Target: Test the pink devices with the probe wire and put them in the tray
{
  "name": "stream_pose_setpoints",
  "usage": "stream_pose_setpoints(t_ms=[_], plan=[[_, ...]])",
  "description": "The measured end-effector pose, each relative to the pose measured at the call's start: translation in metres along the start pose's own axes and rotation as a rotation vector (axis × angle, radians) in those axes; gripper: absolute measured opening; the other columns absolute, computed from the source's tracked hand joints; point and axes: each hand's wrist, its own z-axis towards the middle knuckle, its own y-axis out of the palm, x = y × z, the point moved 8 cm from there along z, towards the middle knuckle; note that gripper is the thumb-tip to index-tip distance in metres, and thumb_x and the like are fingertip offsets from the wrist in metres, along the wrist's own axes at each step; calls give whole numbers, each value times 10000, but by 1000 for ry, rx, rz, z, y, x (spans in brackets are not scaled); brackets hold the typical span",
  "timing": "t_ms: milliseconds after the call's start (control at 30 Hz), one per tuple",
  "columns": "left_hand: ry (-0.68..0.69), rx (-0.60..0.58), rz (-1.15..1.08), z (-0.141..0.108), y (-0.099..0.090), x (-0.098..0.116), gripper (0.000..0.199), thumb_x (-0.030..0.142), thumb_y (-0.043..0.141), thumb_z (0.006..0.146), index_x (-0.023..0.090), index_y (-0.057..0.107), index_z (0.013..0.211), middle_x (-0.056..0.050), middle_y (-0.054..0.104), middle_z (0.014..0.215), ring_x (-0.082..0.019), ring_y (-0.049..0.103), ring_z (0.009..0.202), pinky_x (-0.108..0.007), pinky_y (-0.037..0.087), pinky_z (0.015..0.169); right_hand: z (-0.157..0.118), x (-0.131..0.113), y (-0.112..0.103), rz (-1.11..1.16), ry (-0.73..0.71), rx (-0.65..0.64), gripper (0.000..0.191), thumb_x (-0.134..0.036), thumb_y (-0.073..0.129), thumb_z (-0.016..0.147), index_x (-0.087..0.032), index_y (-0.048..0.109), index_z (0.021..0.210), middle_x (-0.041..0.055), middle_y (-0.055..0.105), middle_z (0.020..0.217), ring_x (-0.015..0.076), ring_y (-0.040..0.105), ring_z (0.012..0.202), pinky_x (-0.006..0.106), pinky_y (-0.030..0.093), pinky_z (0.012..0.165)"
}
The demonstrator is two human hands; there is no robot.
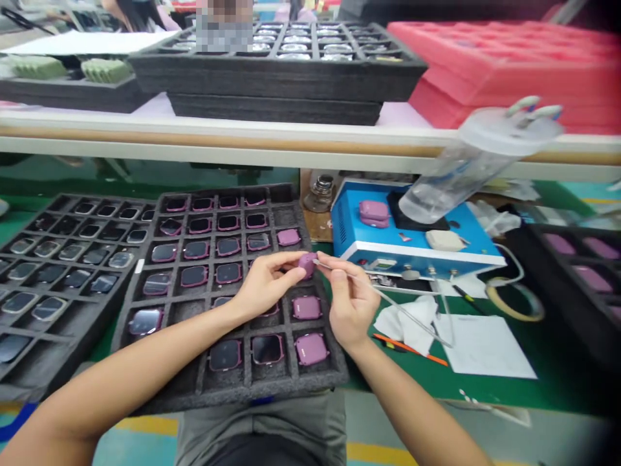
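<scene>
Between the thumb and fingers of my left hand (266, 283) is a purple watch case (307, 264), held above the right side of a dark foam tray (262, 390). My right hand (353, 299) pinches the end of a thin white cable (407, 315) against the side of that case. Whether the cable tip enters the case or only touches it, I cannot tell. Below my hands, the tray's compartments hold several purple-framed watch cases with dark screens (268, 349). Down its right column, purple cases lie with their backs up (311, 349).
Left stands another foam tray (29, 382) of watch cases. A blue box-shaped device (347, 226) carries purple cases (374, 212) and a tilted clear cylinder (446, 175). Tissue (410, 320), an orange stick (412, 349), paper (490, 353) and a tape roll (533, 304) lie right. A shelf (242, 145) crosses behind.
</scene>
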Motion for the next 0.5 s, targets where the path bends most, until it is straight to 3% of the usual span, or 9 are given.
stream_pose_setpoints(t_ms=[500], plan=[[3, -1, 13, -2, -1, 1, 418, 385, 771, 844, 161, 771, 1198, -117, 778, 1173, -247, 739, 973, -299, 585, 778, -2, 1, 1, -13, 8, 11, 170, -299, 599, 1002, -198, 735, 1016, 91, 772, 1086, 231, 750, 1051, 441, 630, 956]])
